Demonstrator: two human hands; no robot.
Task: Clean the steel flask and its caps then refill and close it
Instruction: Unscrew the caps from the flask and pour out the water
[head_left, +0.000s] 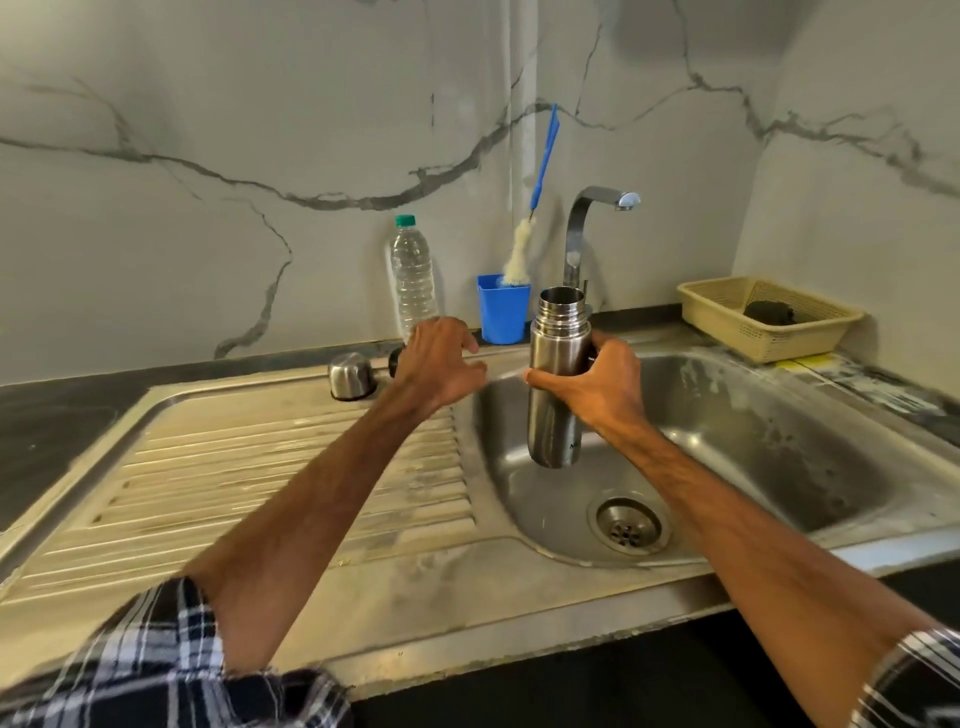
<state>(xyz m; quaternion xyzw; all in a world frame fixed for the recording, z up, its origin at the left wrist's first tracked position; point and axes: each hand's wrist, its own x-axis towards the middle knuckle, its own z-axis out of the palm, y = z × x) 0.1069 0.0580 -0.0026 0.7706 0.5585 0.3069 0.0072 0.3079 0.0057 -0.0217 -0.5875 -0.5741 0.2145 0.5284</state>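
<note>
One cylindrical brushed-steel flask (557, 384) stands upright in the air above the bowl of the single stainless-steel sink (779, 431), its threaded mouth open and uncapped, just in front of the one bent chrome tap (584, 228). The right hand (608, 389) grips the flask round its middle, thumb across the front and fingers wrapped behind.

The left hand (441, 358) holds nothing. Its fingers are loosely spread above the back edge of the ribbed draining board (260, 467), beside the flask but not touching it.

Two caps lie on that board. One domed steel outer cap (352, 375) sits mouth down, and one small black inner cap (395, 362) is half hidden behind the left hand.

Against the marble-patterned wall on the dark table (52, 415) stand one clear plastic water bottle with a green lid (413, 275) and one blue plastic cup (503, 314). The cup holds one bottle brush with a white head and long blue handle (522, 249), leaning on the wall.

To the right of the sink sits one beige perforated plastic basket (737, 332) with one dark scrubber (769, 312) inside. One round drain (628, 525) shows in the bowl below the flask.
</note>
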